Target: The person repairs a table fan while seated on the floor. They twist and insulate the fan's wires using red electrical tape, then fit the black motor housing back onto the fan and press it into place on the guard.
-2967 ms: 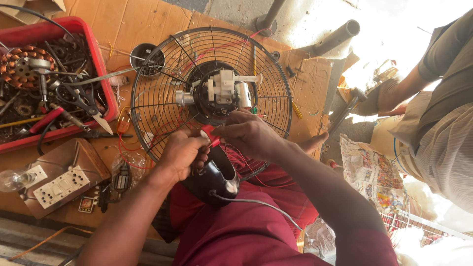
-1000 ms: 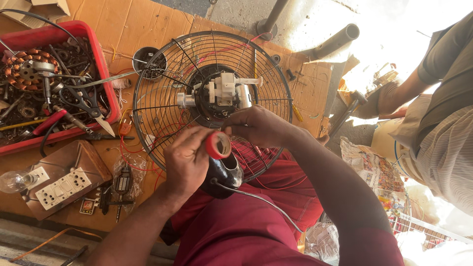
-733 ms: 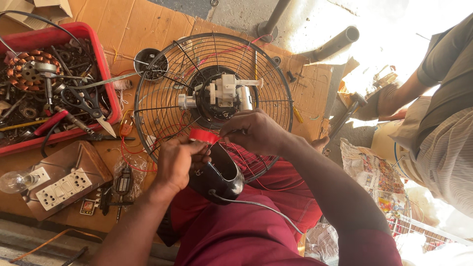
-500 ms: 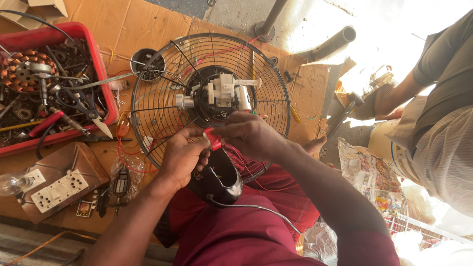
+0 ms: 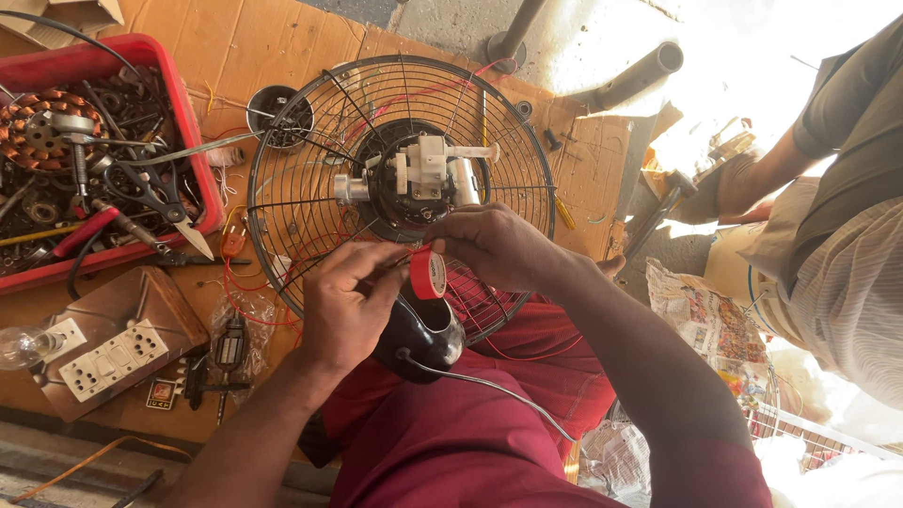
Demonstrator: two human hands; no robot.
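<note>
A round black wire fan guard (image 5: 282, 188) with a grey motor (image 5: 423, 174) at its centre lies on cardboard in front of me. My left hand (image 5: 343, 306) and my right hand (image 5: 489, 245) meet just below the motor. Between their fingers is a red roll of tape (image 5: 427, 275), held over thin red wires. Which hand carries the roll is unclear; both touch it. A black rounded fan housing (image 5: 423, 334) with a grey cable rests on my lap beneath the hands.
A red crate (image 5: 193, 122) of metal parts, copper windings and tools stands at the left. A switch board with sockets (image 5: 108, 357) and a bulb (image 5: 19, 343) lies lower left. Another person (image 5: 828, 235) sits at the right. Grey pipes (image 5: 640, 75) lie behind the guard.
The tape roll has turned around the wires between my hands over the last seconds, showing its face, then its edge. My hands have stayed below the motor.
</note>
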